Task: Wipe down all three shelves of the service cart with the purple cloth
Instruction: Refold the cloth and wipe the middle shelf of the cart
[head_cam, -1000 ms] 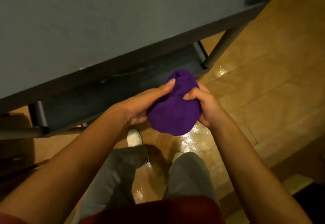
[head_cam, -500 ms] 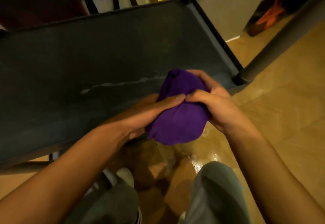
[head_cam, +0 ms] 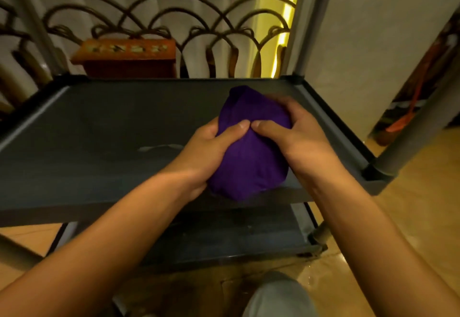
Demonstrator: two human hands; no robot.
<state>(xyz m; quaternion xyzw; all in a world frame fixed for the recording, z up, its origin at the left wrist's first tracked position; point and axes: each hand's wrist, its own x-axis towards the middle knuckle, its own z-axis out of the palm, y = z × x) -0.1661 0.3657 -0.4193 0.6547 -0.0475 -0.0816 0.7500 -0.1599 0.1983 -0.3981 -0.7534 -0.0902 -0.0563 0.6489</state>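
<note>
Both hands hold the purple cloth (head_cam: 249,157), bunched into a rounded wad, over the right half of the grey shelf (head_cam: 99,137) of the service cart (head_cam: 373,174). The left hand (head_cam: 206,152) grips the wad from its left side, thumb laid across the top and fingers curled under; the right hand (head_cam: 296,137) grips it from the right, fingers curled over the far side and thumb pressed on top, the two thumb tips touching. Whether the cloth's underside touches the shelf cannot be told. The shelf is a shallow tray with a raised rim; a pale streak (head_cam: 161,147) marks its surface just left of the left hand. Below it a lower shelf (head_cam: 236,237) shows, dark and scuffed. Beyond the cart stand a curled metal railing (head_cam: 159,17) and an orange-brown box (head_cam: 127,55). The floor (head_cam: 410,229) is glossy wood; a grey-trousered knee (head_cam: 278,296) shows at the bottom edge
</note>
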